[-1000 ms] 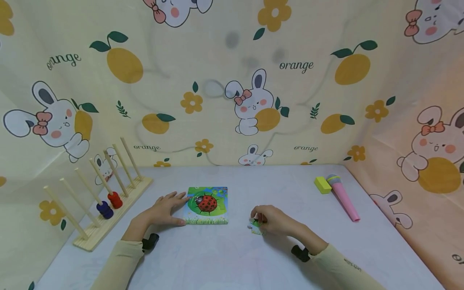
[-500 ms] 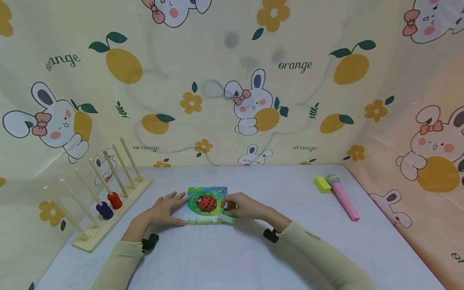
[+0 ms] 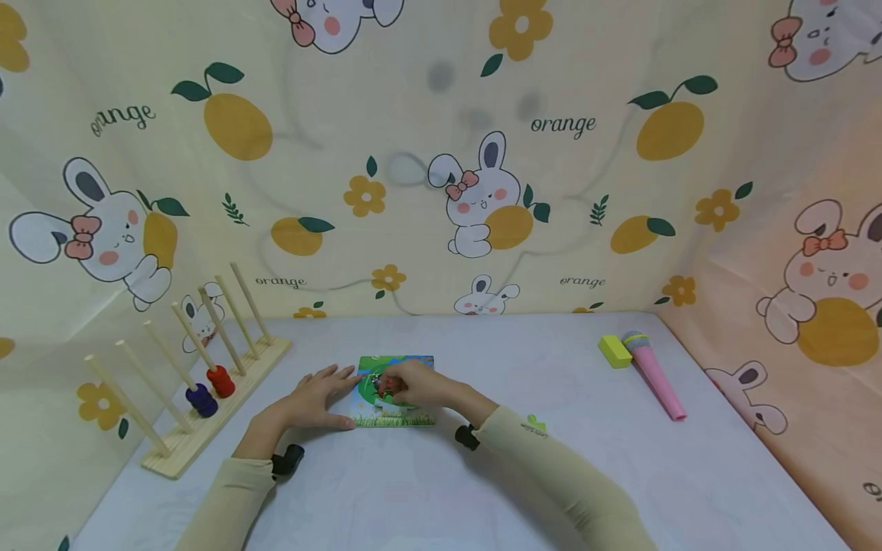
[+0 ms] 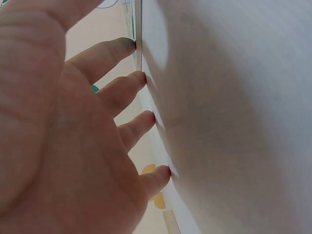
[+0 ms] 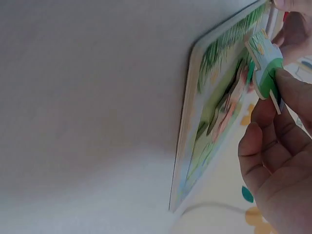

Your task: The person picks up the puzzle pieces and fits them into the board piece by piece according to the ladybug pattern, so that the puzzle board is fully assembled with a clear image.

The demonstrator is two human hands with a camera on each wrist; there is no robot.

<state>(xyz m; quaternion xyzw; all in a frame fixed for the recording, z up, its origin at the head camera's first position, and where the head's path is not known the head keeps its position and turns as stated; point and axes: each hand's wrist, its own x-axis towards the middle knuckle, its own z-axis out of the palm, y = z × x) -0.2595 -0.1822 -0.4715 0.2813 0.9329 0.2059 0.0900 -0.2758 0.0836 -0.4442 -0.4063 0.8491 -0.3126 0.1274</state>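
Note:
A square ladybug jigsaw puzzle board (image 3: pixel 416 420) lies flat on the table. My left hand (image 3: pixel 313 399) rests at its left edge, fingers spread and relaxed; in the left wrist view the index fingertip (image 4: pixel 127 45) meets the board's side. Over the middle of the board, my right hand (image 3: pixel 422 384) pinches a jigsaw piece (image 5: pixel 266 66) between thumb and fingers. The piece is pale blue and green and held tilted above the picture. Part of the ladybug is covered by the right hand in the head view. Another green piece (image 3: pixel 537 423) shows just beyond the right sleeve.
At the left stands a wooden peg rack (image 3: pixel 227 394) with blue rings (image 3: pixel 200 400) and red rings (image 3: pixel 220 381) on two pegs. A yellow block (image 3: pixel 615 351) and a pink toy microphone (image 3: pixel 654 375) lie at the back right. Patterned cloth walls rise behind.
My right hand has carried the jigsaw piece leftward from the table to over the board's middle. The green piece by the sleeve has come into view. My left hand has stayed put.

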